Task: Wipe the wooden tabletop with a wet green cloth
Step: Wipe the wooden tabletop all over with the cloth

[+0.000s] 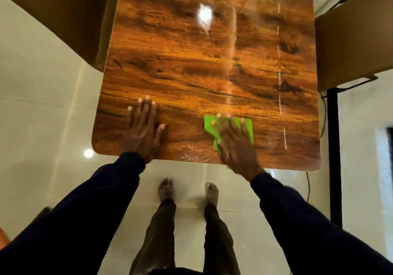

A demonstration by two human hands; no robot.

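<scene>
The folded bright-green cloth (pixel 247 129) is being pressed flat under the right hand (pixel 234 145), fingers spread, near the glossy wooden tabletop's (pixel 191 62) near-right edge; the left hand (pixel 142 132) is being rested open at near left. Wiping is under way; far areas are likely being left for the next strokes.

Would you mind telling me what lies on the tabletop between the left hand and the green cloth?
Nothing: in the head view, bare wooden tabletop separates the left hand from the green cloth.

Cloth (pixel 248 129) on tabletop (pixel 191 62), near front edge.
</scene>
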